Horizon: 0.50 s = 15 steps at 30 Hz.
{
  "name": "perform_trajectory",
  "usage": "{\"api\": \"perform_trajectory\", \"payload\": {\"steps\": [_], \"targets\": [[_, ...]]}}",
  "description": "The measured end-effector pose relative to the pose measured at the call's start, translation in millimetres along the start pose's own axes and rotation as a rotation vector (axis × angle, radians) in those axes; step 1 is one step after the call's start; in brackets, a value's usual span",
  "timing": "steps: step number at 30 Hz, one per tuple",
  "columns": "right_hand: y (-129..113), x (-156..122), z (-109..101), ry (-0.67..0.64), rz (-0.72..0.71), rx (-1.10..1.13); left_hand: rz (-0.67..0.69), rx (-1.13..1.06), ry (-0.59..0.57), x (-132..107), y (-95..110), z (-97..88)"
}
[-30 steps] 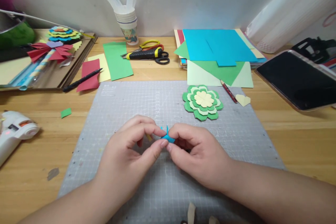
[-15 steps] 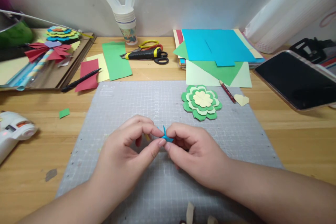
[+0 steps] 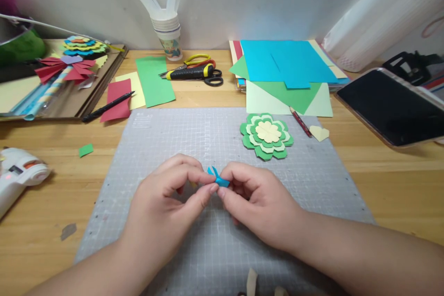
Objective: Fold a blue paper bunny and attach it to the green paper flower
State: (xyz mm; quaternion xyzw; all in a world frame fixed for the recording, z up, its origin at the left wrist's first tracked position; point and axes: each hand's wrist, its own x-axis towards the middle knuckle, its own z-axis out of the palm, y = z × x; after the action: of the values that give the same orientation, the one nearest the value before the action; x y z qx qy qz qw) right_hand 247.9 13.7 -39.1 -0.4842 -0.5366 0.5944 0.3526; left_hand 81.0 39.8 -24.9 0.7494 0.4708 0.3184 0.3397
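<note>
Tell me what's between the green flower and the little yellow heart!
In the head view, a dark red pencil lies between the flower and the heart.

The scene is viewed through a single camera worn on the person's head. It is pointed forward and down, so the grey cutting mat (image 3: 180, 134) is looked onto from above. The left hand (image 3: 164, 199) and right hand (image 3: 262, 199) are framed at close range, low and central, while the wall (image 3: 239, 0) is taken in farther off, across the top.
</note>
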Motion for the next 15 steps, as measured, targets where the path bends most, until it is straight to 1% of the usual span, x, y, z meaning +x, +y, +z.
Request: {"api": "perform_trajectory", "payload": {"steps": [4,6,11,13,15], "targets": [[0.9,0.7,-0.3,-0.001,-0.003,-0.009,-0.013,-0.017,-0.012,-0.1,1.2,-0.3],[1.5,0.8,-0.5,-0.003,-0.010,-0.011,-0.030,-0.046,-0.046,-0.1,2.4,-0.8],[3.7,-1.1,-2.2,-0.051,-0.028,0.002,-0.155,-0.175,-0.120,0.8,2.1,-1.3],[4.7,-1.9,-3.2,-0.077,-0.030,0.015,-0.197,-0.227,-0.118,1.7,0.5,-1.0],[5.6,-2.3,-3.8,-0.088,-0.021,0.033,-0.210,-0.260,-0.100,2.7,-1.1,-0.6]]}}
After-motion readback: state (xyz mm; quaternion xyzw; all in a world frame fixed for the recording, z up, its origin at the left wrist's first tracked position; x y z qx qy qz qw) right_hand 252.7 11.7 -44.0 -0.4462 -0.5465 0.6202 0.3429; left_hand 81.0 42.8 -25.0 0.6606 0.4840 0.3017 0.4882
